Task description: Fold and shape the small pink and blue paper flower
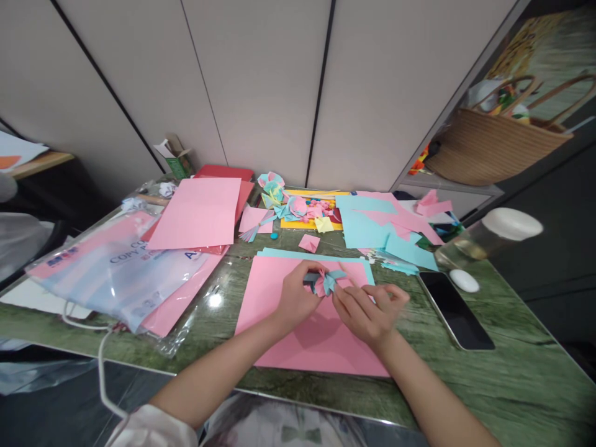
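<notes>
A small folded paper flower [328,283] in pink and light blue is held between my two hands over a pink sheet [298,335]. My left hand [299,292] pinches it from the left side, thumb and fingers closed. On the other side my right hand [370,310] has its fingertips closed on the flower's right edge; its outer fingers are curled. Light blue paper [365,266] shows under the pink sheet's back and right edges. Behind the sheet lies a folded pink paper square [309,243], with a yellow folded piece [323,224] farther back.
Folded paper flowers [274,192] sit at the back beside a yellow tray [291,225]. Plastic-wrapped copy paper [135,267] and pink sheets [198,214] cover the left. Blue scraps [365,233], a phone [456,310], a white oval object [464,280] and a lidded bottle [484,239] are right.
</notes>
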Demonstrator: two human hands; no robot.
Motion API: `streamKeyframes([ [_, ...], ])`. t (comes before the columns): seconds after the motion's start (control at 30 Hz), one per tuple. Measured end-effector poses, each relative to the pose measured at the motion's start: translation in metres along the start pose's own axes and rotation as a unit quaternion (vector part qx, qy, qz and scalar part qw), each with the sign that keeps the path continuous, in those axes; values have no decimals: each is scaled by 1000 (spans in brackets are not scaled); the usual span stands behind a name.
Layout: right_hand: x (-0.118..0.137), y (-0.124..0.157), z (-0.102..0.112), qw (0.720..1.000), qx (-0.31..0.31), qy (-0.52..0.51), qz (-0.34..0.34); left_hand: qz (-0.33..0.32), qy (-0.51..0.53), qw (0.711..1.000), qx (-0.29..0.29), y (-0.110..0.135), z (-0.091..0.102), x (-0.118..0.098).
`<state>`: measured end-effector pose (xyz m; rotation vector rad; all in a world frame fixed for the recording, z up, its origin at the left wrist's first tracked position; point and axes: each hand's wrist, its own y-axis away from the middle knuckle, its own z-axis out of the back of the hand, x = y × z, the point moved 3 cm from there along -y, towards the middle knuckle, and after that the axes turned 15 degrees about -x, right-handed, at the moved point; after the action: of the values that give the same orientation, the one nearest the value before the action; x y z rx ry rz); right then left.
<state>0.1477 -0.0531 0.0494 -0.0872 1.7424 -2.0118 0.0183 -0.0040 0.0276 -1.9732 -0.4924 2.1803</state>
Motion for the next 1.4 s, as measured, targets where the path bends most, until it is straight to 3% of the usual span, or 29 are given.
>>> streamKeyframes([
  [0.97,2,6,1,999,17,-27,-4,52,43,998,-14,2,-2,1],
  [1.17,-1,-4,0,999,20,1,-48,88,82,993,-10,-2,-2,3],
  [1.4,-1,-2,1,1000,18,3,-21,138,114,984,-12,-1,-5,8],
])
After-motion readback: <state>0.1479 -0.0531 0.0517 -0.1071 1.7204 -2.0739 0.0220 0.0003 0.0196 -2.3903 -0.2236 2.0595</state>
